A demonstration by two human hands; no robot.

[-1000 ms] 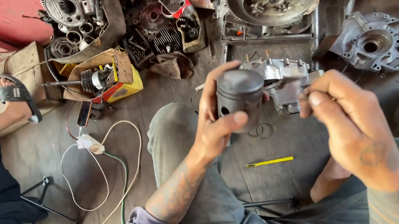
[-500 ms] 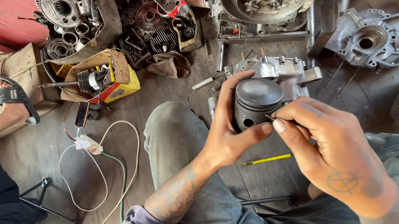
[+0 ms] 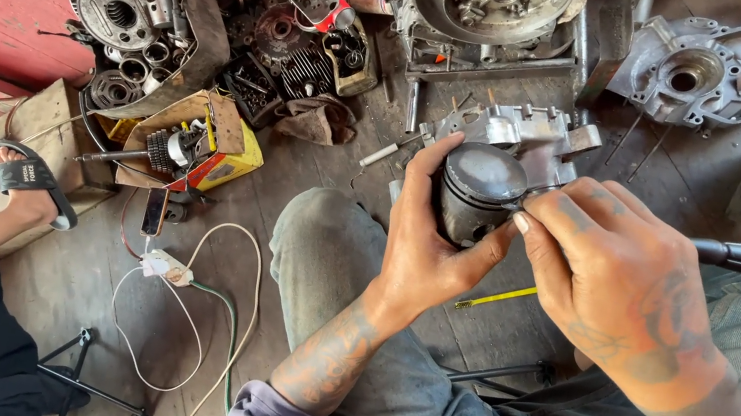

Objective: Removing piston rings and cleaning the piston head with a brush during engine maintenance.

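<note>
Above our lap, over the dusty wooden floor (image 3: 315,178), we held a dull grey round metal piston (image 3: 477,196) in our left hand (image 3: 419,247). That hand was wrapped around its side, thumb in front and fingers curled up behind it. Our right hand (image 3: 621,283) was pressed close beside it, with thumb and first finger pinching at the top edge of the piston, where a thin ring seemed to sit, though we could not tell for sure. We thought the piston could slip and fall, because only one hand truly gripped it and it looked smooth and oily. If it dropped, it might hit the silver metal engine block (image 3: 527,129) just behind it and get dented. We also thought that pinched bit could bend or snap if we pulled too hard. A thin yellow stick (image 3: 497,297) lay near our grey trouser knee (image 3: 324,241) and could roll under us.
</note>
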